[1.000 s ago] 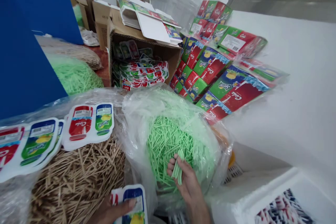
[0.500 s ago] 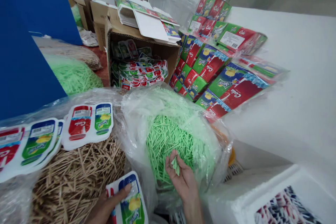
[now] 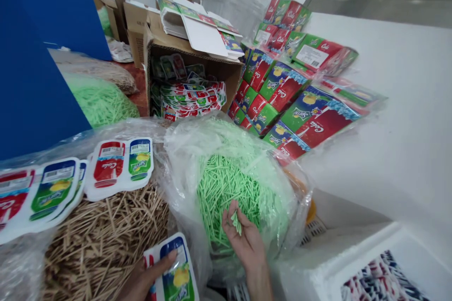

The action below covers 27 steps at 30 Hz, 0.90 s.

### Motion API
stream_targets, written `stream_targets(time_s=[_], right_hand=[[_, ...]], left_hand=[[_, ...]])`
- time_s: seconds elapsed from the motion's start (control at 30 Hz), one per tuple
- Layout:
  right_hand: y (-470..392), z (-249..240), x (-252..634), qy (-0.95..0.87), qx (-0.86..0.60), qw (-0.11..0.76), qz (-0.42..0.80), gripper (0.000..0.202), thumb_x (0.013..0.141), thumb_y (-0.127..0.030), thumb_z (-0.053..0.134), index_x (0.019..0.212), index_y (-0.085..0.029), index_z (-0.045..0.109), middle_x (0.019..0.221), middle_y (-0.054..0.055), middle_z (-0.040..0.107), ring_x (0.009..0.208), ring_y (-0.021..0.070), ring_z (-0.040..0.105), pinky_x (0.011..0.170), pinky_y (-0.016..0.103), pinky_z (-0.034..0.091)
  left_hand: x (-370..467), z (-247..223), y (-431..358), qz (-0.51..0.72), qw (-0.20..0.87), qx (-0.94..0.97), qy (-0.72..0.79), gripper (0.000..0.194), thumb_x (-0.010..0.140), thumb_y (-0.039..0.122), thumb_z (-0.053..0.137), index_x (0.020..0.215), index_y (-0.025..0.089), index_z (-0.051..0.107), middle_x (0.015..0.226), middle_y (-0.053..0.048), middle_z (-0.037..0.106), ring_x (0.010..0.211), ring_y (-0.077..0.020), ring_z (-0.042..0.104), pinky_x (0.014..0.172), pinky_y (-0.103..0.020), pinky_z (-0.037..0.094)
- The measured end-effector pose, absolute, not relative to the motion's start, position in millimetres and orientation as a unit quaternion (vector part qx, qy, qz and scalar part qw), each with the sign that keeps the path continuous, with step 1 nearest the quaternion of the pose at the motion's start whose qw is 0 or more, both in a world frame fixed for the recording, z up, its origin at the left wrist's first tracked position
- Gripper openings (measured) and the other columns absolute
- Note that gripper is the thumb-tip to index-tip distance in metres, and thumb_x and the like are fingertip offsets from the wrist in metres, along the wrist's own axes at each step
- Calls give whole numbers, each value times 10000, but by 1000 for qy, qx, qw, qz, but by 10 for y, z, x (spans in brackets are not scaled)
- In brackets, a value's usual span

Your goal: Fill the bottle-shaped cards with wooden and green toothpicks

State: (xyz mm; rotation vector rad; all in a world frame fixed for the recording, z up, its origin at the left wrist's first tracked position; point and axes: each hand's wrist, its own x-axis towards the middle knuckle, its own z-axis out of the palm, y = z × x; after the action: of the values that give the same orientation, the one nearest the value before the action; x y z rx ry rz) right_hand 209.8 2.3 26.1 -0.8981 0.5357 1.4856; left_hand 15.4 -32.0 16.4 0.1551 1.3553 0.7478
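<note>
My right hand [image 3: 245,240] holds a few short green sticks [image 3: 236,222] between thumb and fingers, palm up, over a clear plastic bag of green sticks [image 3: 226,183]. Lower left of it, my left hand [image 3: 150,273] grips a jar-shaped card pack [image 3: 180,275] with red Cola and green-blue Sprite prints, thumb on top. Beneath that pack lie many brown sticks [image 3: 102,235] in another clear bag. More such packs rest on the brown sticks' far side, one [image 3: 122,164] in the middle and others [image 3: 56,188] at the left.
Behind the bags, an open carton [image 3: 194,49] contains many printed packs. Wrapped Cola and Sprite boxes [image 3: 282,84] are stacked by the wall. At lower right is a white foam box [image 3: 318,277] with red, white and dark pieces. A blue panel [image 3: 35,56] stands at left.
</note>
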Motion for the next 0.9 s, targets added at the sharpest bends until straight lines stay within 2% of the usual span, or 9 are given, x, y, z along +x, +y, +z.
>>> stream_targets(time_s=[0.17,0.33,0.47,0.67,0.9], right_hand=[[56,238,2095,234,-392,618,641,217,911,-37,438,888,-136,630,778,9,713,717,86,688,749,256,582],[65,227,2084,225,-391,620,642,227,925,-59,425,895,-148,631,808,10,716,740,87,691,746,253,584],[68,214,2079,203,-398,618,647,219,887,-19,473,862,-163,636,789,-8,716,730,84,692,742,248,585],[97,214,2064,230,-388,617,645,178,887,-30,493,876,-124,644,800,21,718,725,87,690,766,249,571],[134,217,2032,242,-388,608,648,224,913,-39,448,878,-138,645,785,11,716,723,87,692,749,245,572]], left_hand=[[158,81,-321,344,704,75,617,405,702,81,744,1070,46,577,701,-145,764,736,-347,727,693,-442,591],[163,38,-311,348,702,54,619,367,664,73,774,994,93,615,647,-93,762,689,-321,733,692,-424,597],[163,84,-303,339,697,61,628,289,669,83,772,926,76,639,629,-114,755,669,-334,730,653,-412,600],[139,275,-270,343,692,46,633,391,681,95,764,1046,108,624,736,-109,773,760,-329,729,664,-411,596],[87,197,-287,377,692,35,615,418,621,94,807,1010,110,654,723,-89,772,757,-314,731,656,-369,595]])
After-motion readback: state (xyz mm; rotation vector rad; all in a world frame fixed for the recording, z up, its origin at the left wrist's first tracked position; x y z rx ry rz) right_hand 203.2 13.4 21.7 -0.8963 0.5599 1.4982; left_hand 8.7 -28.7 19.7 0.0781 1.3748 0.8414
